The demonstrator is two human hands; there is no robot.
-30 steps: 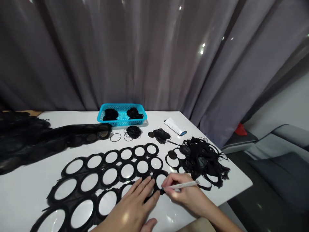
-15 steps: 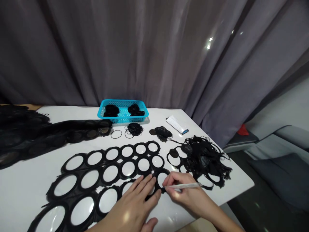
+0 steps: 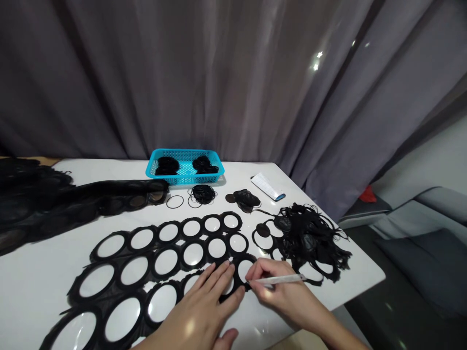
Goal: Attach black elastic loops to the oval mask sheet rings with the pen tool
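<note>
A black sheet of thin cloth (image 3: pixel 155 239) with rows of large round holes lies flat on the white table. My left hand (image 3: pixel 204 296) rests flat on its near right part, fingers spread and covering some of the holes. My right hand (image 3: pixel 272 287) pinches a slim pen-like tool (image 3: pixel 284 279) with a pale, partly see-through handle. The tool's tip is at the lower edge of the hole at the sheet's near right corner. Fingers hide the exact contact. Just past my right hand lies a tangled heap of black cloth scraps (image 3: pixel 310 233).
A blue basket (image 3: pixel 185 181) at the back holds two black bundles. In front are a loose black ring (image 3: pixel 175 201), a black coil (image 3: pixel 203 194) and a small stack of dark discs (image 3: pixel 246 200). More black cloth (image 3: pixel 83 204) lies left, a white packet (image 3: pixel 267 186) right.
Both hands and the tool stay almost where they were. The whole view has shifted very slightly.
</note>
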